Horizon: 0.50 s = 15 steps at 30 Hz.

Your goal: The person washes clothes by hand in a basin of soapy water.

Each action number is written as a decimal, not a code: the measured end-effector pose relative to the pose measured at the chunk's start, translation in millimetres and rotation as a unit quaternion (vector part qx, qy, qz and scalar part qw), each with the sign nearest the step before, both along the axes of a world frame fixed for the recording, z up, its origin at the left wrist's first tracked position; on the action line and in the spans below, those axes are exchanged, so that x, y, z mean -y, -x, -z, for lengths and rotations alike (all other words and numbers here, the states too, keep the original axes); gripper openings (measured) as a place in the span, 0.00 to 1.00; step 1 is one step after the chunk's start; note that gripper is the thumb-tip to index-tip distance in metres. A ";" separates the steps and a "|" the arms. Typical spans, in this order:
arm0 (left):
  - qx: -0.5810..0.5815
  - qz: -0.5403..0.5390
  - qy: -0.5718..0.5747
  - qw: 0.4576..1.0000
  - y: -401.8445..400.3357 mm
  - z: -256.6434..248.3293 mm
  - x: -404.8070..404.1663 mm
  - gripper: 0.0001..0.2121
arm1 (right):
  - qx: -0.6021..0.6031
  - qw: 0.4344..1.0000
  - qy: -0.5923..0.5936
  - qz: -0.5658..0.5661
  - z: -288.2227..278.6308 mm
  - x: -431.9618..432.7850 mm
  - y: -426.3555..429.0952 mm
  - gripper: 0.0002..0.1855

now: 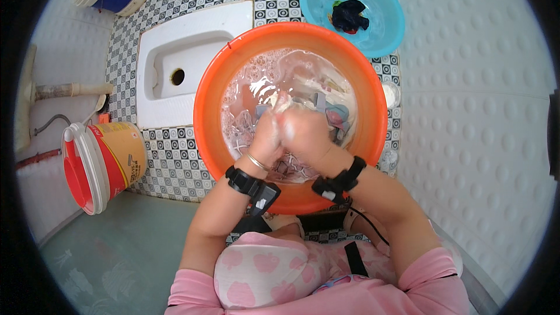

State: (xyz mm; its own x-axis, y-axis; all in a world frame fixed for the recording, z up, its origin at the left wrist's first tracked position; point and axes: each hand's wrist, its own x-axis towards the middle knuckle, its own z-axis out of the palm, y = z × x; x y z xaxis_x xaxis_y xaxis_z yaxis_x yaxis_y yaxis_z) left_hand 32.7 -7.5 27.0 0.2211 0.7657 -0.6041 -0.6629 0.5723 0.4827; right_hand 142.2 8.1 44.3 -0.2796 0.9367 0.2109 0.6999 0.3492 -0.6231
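An orange plastic basin (288,30) holds soapy water and several wet clothes (334,113), some whitish, some grey, pink and patterned. Over the middle of it, my left hand (269,133) and my right hand (304,133) are pressed together. Both are closed on a bunched whitish cloth (281,101), whose end shows above my fingers. My right hand is blurred, and its fingers are partly hidden. A metal bangle and a black strapped device are on my left wrist; another such device is on my right wrist.
A white squat toilet (197,15) lies left of the basin. A blue basin (389,4) with dark cloth stands at the upper right. Buckets (131,153) are at the left, one lying tilted with a red scoop. A small clear container (390,95) is by the right wall.
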 end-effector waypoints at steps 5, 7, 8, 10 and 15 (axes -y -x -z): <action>-0.007 0.002 0.011 1.000 5.1 -22.8 -7.0 0.13 | -0.077 0.995 0.068 -0.001 14.8 -14.1 5.0 0.15; -0.088 0.084 -0.017 0.992 16.1 -27.5 -6.6 0.12 | -0.173 0.963 0.208 0.001 19.0 -31.6 -8.6 0.16; 0.007 0.072 -0.041 0.997 25.1 -17.3 -10.6 0.10 | -0.264 0.933 0.237 -0.062 18.6 -35.0 -17.5 0.20; -0.019 -0.023 -0.033 0.999 35.9 -15.8 -18.6 0.10 | -0.211 0.908 0.350 -0.092 13.7 -37.9 -28.7 0.19; 0.032 -0.101 0.002 0.994 56.7 -14.8 -26.9 0.11 | -0.243 0.857 0.450 -0.059 5.4 -43.7 -51.6 0.13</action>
